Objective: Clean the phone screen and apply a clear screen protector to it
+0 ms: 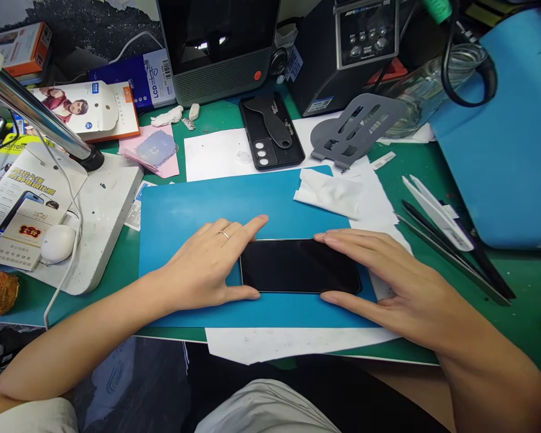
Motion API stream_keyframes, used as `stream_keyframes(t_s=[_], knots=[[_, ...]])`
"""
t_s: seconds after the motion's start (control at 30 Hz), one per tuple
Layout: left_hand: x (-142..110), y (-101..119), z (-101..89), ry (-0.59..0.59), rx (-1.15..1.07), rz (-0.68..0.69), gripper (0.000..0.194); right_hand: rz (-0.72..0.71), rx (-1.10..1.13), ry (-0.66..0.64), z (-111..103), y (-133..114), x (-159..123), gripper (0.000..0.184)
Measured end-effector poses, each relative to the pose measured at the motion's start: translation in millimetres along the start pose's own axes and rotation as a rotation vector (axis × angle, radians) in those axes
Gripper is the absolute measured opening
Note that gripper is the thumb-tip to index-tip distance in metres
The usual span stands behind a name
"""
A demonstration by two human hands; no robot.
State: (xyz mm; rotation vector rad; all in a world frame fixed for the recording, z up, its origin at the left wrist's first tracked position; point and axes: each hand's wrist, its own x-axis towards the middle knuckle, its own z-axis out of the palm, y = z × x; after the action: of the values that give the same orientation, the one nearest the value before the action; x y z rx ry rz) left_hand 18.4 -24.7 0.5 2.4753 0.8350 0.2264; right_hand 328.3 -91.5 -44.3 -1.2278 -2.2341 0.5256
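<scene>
A black phone (300, 266) lies flat, screen up, on a blue mat (184, 210) near the table's front. My left hand (207, 261) clasps its left end, thumb on the near edge and fingers along the far edge, a ring on one finger. At the right end, my right hand (388, 276) grips the same way, thumb at the near corner and fingers over the far edge. A white wipe (329, 192) lies on the mat's far right corner.
A black phone case (270, 135) and a grey stand (354, 126) sit behind the mat. Tweezers and a white tool (442, 216) lie to the right beside a second blue mat (509, 138). A white lamp base (103, 204) and boxes stand left; machines line the back.
</scene>
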Motion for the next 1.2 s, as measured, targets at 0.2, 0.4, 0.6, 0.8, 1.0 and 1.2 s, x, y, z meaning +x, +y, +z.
stream_keyframes(t_s=[0.2,0.4,0.6,0.8,1.0,1.2], knots=[[-1.1,-1.1,0.8,-0.001,-0.008,-0.004,0.106,0.010,0.019,0.010,0.4,0.3,-0.5,0.076],[0.1,-0.4,1.0,0.001,0.014,0.005,0.106,0.020,0.033,0.015,-0.6,-1.5,0.0,0.077],[0.2,-0.3,1.0,0.011,0.023,0.021,0.106,0.005,0.026,0.038,-0.9,-4.4,2.7,0.079],[0.3,-0.7,1.1,0.017,0.029,0.035,0.105,-0.022,0.011,0.046,-2.1,-3.5,2.6,0.080],[0.5,-0.6,1.4,0.017,0.043,0.036,0.107,-0.009,-0.025,0.024,-3.6,-5.8,4.8,0.084],[0.2,0.2,1.5,0.019,0.060,0.039,0.106,-0.061,-0.046,0.044,0.2,0.7,1.6,0.074]])
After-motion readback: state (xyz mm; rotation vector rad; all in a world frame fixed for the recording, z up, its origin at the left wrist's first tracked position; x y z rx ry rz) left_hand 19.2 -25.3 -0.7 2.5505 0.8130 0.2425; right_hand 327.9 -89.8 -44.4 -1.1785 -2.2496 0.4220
